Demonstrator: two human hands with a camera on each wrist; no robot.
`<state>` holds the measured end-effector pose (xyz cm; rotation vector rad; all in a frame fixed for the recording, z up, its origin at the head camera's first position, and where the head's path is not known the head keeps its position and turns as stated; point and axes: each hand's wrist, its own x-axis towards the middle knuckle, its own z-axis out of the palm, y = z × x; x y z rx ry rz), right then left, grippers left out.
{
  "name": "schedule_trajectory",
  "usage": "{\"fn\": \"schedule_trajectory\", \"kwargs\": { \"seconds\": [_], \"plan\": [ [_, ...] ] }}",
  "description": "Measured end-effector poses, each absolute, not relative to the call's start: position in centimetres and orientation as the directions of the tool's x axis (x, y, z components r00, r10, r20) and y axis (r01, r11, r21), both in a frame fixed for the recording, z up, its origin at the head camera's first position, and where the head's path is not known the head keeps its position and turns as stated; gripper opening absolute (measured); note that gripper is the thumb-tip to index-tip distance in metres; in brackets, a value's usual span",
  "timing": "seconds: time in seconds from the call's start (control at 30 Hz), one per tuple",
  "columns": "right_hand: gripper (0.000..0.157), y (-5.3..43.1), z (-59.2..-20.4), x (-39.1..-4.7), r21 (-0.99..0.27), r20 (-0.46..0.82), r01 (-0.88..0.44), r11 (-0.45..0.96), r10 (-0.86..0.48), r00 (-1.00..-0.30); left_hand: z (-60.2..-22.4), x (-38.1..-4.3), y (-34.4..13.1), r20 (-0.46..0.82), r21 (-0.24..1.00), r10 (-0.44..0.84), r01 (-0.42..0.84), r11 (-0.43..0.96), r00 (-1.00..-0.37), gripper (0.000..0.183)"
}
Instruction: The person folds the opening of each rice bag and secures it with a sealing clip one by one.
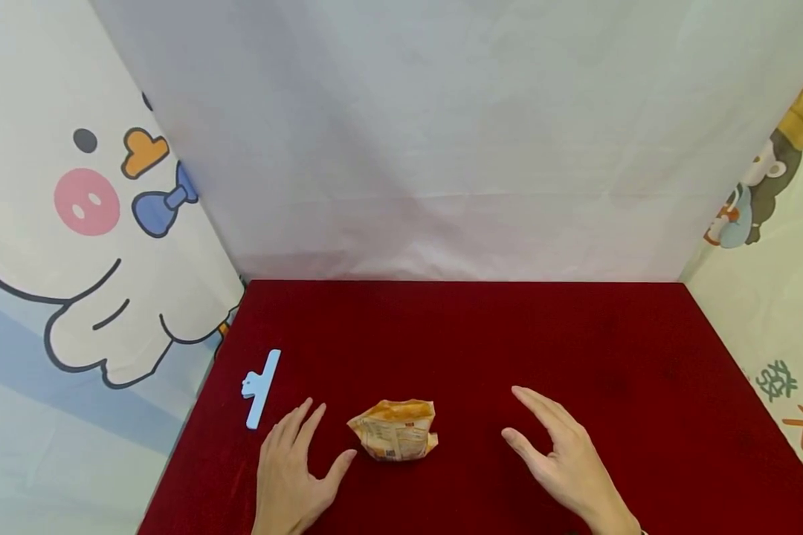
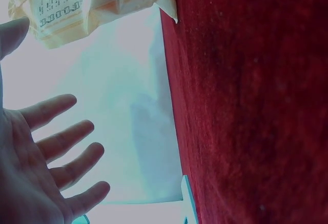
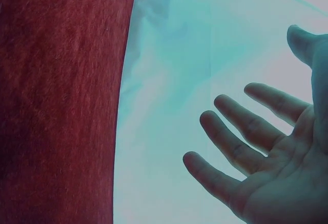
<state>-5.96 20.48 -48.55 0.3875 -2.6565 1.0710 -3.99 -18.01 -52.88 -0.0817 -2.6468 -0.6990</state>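
Observation:
A crumpled orange and white food bag [image 1: 396, 432] stands on the dark red tabletop, its top open. To its left is my left hand [image 1: 293, 468], fingers spread and holding nothing; the thumb tip comes close to the bag's lower left side. In the left wrist view the bag [image 2: 97, 3] appears beyond the thumb, with printed text on it. My right hand [image 1: 565, 461] is held apart to the right of the bag, its fingers extended with nothing in them. A light blue sealing clip [image 1: 262, 390] lies on the left, beyond my left fingertips.
Dark red cloth covers the table [image 1: 482, 334]. A white curtain [image 1: 455, 148] rises behind the far edge. Printed cartoon sheets hang on the left [image 1: 40, 334] and right [image 1: 776, 297] sides.

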Motion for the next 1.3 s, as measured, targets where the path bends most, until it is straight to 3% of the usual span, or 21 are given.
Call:
{"fn": "schedule_trajectory", "kwargs": {
  "seconds": [0.37, 1.3],
  "plan": [
    [0.058, 20.0, -48.4, -5.9, -0.635, 0.286, -0.314, 0.706, -0.163, -0.944, -53.0, -4.0, -18.1, 0.418, 0.457, -0.046, 0.166, 0.874, -0.907, 0.076],
    [0.058, 19.0, -48.5, -6.1, -0.599, 0.332, -0.366, 0.712, -0.195, -0.923, -53.2, -4.0, -18.1, 0.438, 0.450, -0.030, 0.190, 0.873, -0.898, 0.075]
  ]
}}
